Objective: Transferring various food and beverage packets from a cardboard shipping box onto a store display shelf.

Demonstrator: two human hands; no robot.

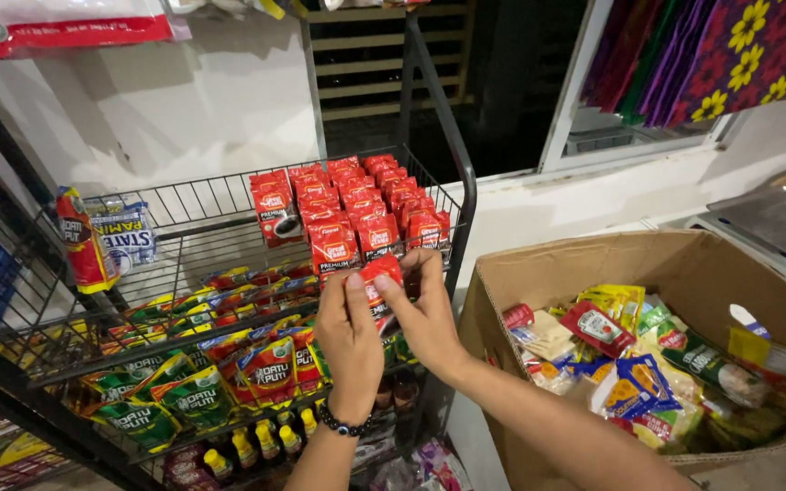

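Shop wire rack (229, 195) | both hands – left (349, 338), right (425, 314) – pinched shut on red sachet (380, 270)

— What do the hands hold?
— Left hand (349, 338) and right hand (427, 314) pinch one red sachet (380, 273) at the front edge of the wire shelf (452, 195), just before the rows of red sachets (349, 205).
— And to the right?
— An open cardboard box (539, 264) of mixed packets.

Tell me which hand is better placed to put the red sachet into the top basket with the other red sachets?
Probably the right hand. It pinches the red sachet at its upper end, closest to the rows of sachets in the top basket. The left hand holds the lower end, farther from them.
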